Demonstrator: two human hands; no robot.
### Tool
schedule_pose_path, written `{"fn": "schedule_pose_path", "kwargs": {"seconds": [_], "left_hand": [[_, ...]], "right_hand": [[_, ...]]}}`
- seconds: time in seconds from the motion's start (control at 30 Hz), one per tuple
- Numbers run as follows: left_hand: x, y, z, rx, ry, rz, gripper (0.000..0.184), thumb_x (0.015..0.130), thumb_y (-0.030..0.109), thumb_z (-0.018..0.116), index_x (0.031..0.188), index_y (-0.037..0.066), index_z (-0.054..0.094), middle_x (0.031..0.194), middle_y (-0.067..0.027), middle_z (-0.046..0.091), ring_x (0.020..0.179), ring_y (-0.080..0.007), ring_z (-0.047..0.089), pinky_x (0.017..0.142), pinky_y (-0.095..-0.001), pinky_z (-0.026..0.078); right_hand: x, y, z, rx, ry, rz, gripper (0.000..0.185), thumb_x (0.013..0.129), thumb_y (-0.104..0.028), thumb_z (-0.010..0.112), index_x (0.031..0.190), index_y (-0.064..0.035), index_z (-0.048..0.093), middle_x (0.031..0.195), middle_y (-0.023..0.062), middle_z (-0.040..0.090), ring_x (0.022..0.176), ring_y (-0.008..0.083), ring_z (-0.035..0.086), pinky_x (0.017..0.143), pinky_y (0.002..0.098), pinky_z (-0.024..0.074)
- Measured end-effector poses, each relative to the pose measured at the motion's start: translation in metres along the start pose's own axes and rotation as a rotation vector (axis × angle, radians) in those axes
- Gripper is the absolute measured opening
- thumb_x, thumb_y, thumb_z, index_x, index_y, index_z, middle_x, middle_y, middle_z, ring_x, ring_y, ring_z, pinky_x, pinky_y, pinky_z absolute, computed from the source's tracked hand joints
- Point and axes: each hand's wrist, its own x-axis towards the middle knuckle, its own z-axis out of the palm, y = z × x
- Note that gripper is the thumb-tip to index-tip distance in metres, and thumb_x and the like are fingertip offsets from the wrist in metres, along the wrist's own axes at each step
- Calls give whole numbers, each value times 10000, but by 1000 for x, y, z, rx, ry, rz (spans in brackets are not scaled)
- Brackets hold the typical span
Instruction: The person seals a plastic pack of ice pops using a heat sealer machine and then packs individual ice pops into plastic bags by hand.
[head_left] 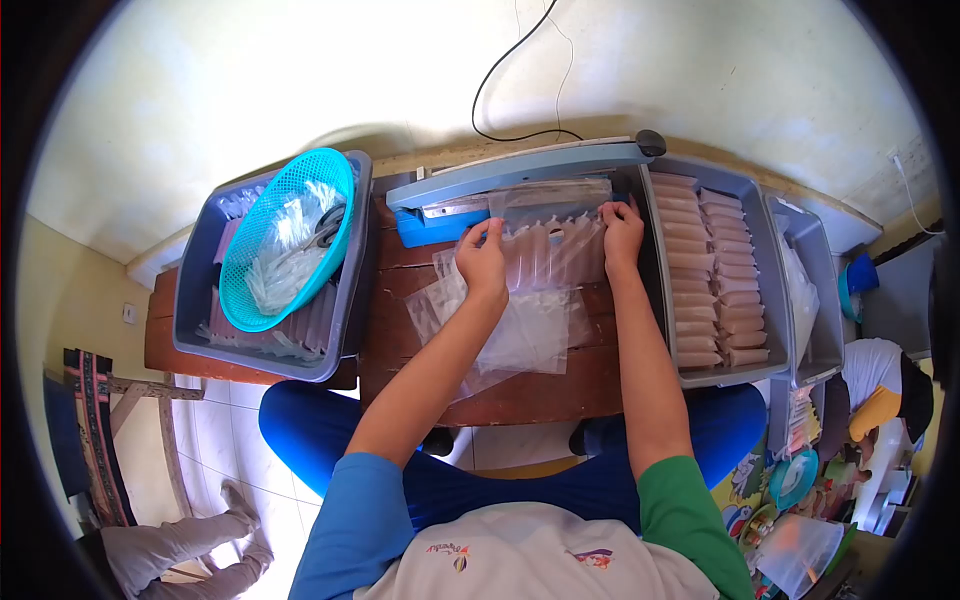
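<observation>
A clear plastic bag (555, 255) holding a row of several filled pinkish tubes is spread between my hands, in front of a blue bar sealer (428, 228) with its long grey arm (530, 168) raised. My left hand (483, 262) is closed on the bag's upper left corner. At its upper right corner my right hand (622, 238) pinches the plastic. Flat, empty-looking clear bags (525, 340) lie beneath it on the brown wooden table (480, 402).
To the left, a grey tub (262, 362) bears a turquoise basket (235, 290) with clear plastic and scissors. On the right, a grey tub (782, 290) holds rows of filled tubes (690, 270). Another grey tub (825, 330) stands beyond. Other people (880, 385) are at both sides.
</observation>
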Motion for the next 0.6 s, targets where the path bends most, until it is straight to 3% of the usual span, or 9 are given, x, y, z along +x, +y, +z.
{"fn": "schedule_pose_path", "kwargs": {"seconds": [0.1,0.2,0.27,0.4,0.47,0.6], "left_hand": [[7,7,-2,-40,-31,54,189,936,160,638,1018,-2,690,993,-39,682,947,-113,590,864,-237,432],[7,6,-2,-64,-23,32,183,936,154,637,1009,-5,690,991,-40,682,944,-114,592,863,-237,434],[11,-1,-4,-100,-15,12,130,883,163,692,900,44,743,1063,-76,650,1210,-240,482,974,-331,377],[11,-5,-8,-95,-49,24,136,884,186,695,903,62,748,1096,-106,664,1345,-286,352,1057,-364,298],[8,-4,-8,-44,-1,71,184,926,148,652,1008,-12,693,982,-42,687,934,-113,599,852,-237,445],[-20,33,-12,-163,-51,-26,191,916,141,665,1017,-18,697,966,-43,690,915,-112,604,842,-240,455]], "right_hand": [[2,-3,8,41,43,-6,134,838,-115,668,784,2,706,1209,242,619,1304,342,459,1035,350,362],[-2,-5,3,49,30,7,148,872,-95,655,778,14,693,1107,172,653,1273,280,464,1028,329,327],[-6,-6,-1,49,16,28,151,877,-93,647,782,15,692,1075,163,662,1268,284,470,1028,334,326],[-14,-5,-6,38,28,29,132,843,-105,666,787,9,701,1156,250,633,1268,334,494,1010,363,373],[-19,-8,-5,42,78,-6,128,855,-103,656,793,-1,702,1113,234,647,1231,331,516,974,371,404],[-47,-36,-13,20,158,-126,134,892,-105,630,832,0,687,1049,182,662,1091,270,597,901,339,451]]}}
